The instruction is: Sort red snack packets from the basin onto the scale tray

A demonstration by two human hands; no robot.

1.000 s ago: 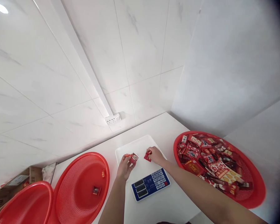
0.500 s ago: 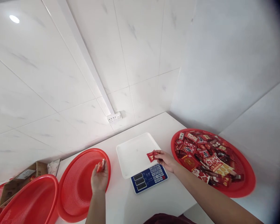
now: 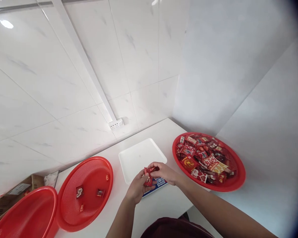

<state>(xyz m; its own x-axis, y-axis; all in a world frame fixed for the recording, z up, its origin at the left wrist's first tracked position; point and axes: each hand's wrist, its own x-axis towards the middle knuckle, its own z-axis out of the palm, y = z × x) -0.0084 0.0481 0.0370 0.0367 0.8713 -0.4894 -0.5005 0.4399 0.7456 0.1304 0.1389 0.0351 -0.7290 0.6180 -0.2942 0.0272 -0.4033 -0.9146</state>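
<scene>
My left hand (image 3: 137, 187) is closed around a small red wrapped packet (image 3: 148, 178) over the front of the scale. Fingertips of my right hand (image 3: 165, 172) pinch red wrapping at the same spot, meeting the left fingers. How many packets lie between the hands I cannot tell. Below them is the scale's blue keypad (image 3: 160, 182), partly covered by the hands. Behind it the white weighing tray (image 3: 141, 155) is bare. A red basket (image 3: 108, 162) on the left has several small packets inside, among them a dark red one (image 3: 100, 192).
On the right stands a red basket (image 3: 240, 172) heaped with red snack packets (image 3: 201, 155). Another red basket (image 3: 32, 215) and a cardboard box (image 3: 13, 198) are at the far left. A power socket (image 3: 116, 124) is on the tiled wall behind the white table (image 3: 161, 205).
My left hand has let its small packets go into the left basket and moved right to the scale. My right hand brought its red packet left, where both hands meet. The view has shifted slightly.
</scene>
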